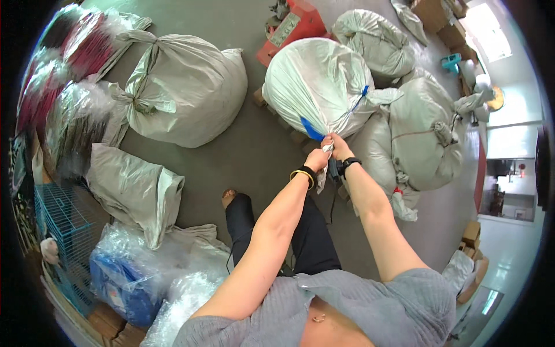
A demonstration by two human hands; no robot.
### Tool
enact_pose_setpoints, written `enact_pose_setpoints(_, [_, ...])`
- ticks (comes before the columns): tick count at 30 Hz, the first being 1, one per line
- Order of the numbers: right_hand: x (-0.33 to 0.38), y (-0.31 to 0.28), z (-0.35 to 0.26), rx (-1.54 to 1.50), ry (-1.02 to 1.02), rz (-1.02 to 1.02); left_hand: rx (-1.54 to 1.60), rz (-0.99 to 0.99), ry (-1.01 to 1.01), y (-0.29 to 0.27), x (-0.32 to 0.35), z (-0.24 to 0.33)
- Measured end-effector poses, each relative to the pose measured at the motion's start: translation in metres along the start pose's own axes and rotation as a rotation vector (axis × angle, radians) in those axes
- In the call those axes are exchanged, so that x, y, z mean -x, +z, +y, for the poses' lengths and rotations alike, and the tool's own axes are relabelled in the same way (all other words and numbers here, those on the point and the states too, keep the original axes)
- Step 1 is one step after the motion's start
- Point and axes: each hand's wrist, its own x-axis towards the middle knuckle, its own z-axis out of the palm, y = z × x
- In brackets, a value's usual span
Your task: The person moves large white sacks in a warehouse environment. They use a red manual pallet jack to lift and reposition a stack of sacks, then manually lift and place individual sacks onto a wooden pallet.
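A large, full white woven sack [315, 78] stands in front of me, bulging and tied at one corner with a blue strip [361, 97]. Both my arms reach out to its near corner. My left hand [317, 158] is closed round the gathered, twisted end of the sack. Just beyond it, my right hand [338, 146] grips the same gathered cloth. A second blue strip [311, 129] lies against the sack beside my hands. What the fingers do inside the folds is hidden.
Another full sack [188, 89] sits at the left, near plastic-wrapped bundles [87, 43]. More tied sacks [425, 133] crowd the right. A red machine [292, 29] stands behind. A blue wire cage [63, 220] and a flat sack [136, 188] are at the near left.
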Motion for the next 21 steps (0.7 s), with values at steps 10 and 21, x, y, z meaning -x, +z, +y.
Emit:
enact_pose_setpoints(10, [0.037,0.018,0.029,-0.099,0.048,0.095,0.028,-0.083,0.098,-0.034,0.047,0.019])
enact_pose_setpoints(21, [0.030,0.004,-0.008,0.165,0.203,0.110,0.993,-0.485,-0.801,-0.047,0.015,0.025])
